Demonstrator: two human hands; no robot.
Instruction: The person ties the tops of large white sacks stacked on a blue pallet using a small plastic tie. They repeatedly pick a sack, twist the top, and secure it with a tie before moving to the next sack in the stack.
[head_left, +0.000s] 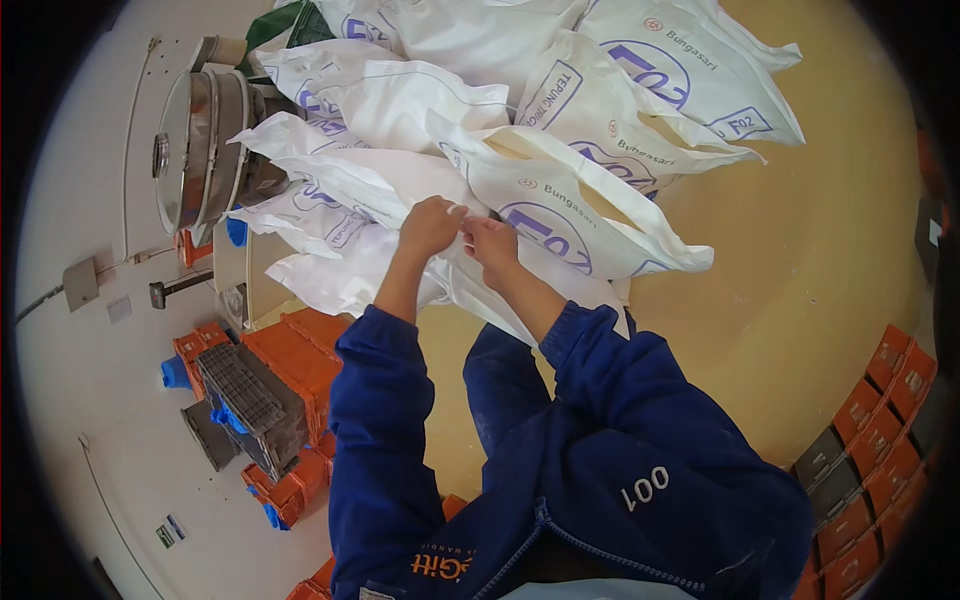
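Several white woven flour sacks with purple print fill the area before me. My left hand (433, 227) and my right hand (490, 246) meet at the top edge of a near white sack (480, 289), fingertips pinched close together. A small whitish bit shows at the left fingertips; whether it is thread or sack edge I cannot tell. Just beyond my right hand leans a sack with a folded-open top edge (551, 217). Another printed sack (600, 127) lies behind it, and a crumpled sack (337, 176) is left of my hands.
A round stainless steel machine (206, 154) stands at the left beyond the sacks. Orange crates (296, 356) and a grey crate (255, 405) are stacked at my left. More orange and grey crates (874, 442) line the far right. The floor (750, 300) is yellowish.
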